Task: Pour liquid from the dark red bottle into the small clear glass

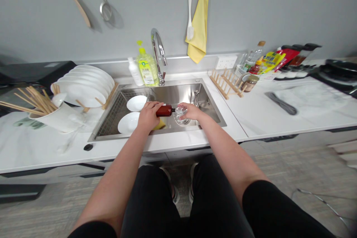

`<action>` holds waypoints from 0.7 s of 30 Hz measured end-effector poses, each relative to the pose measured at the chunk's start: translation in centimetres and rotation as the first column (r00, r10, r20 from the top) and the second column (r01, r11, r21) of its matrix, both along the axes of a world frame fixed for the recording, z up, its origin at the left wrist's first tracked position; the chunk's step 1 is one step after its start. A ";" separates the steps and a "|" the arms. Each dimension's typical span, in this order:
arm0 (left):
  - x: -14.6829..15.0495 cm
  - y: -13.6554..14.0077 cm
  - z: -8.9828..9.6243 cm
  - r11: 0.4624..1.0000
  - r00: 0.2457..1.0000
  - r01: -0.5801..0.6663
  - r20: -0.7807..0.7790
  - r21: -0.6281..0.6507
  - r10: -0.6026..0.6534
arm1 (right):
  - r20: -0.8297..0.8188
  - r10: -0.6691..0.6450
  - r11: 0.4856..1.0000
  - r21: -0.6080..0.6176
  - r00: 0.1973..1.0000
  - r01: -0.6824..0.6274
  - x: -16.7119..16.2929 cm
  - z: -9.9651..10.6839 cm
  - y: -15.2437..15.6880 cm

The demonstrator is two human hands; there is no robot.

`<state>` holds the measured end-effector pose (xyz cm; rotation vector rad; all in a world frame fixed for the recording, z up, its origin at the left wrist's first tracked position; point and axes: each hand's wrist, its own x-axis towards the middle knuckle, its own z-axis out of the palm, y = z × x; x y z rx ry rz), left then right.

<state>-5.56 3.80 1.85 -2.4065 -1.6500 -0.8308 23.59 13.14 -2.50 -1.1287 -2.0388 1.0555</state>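
Observation:
Over the sink, my left hand is wrapped round a dark red-brown bottle lying on its side, its neck pointing right. My right hand has its fingers closed round a small clear glass. The bottle's neck meets the glass's mouth; whether liquid flows cannot be made out. Below lies the steel sink, its drain partly hidden by the glass. A yellow sponge or cloth shows under the bottle, partly behind my left hand. Two white bowls rest in the sink left of my hands.
Behind the sink stand a tap, a green dish soap bottle and a white bottle. To the left are racked white plates and a chopstick holder. On the right are a wooden rack and a jar.

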 end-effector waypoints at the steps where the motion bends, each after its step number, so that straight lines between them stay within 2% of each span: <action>1: 0.0 0.0 0.0 1.000 1.000 0.003 0.001 0.003 -0.003 | -0.001 0.002 1.000 0.004 1.000 -0.002 0.0 0.0 0.0; 21: 0.1 -0.1 0.1 1.000 1.000 0.002 -0.009 0.008 -0.002 | -0.005 -0.004 1.000 0.020 1.000 0.004 0.0 -0.5 0.3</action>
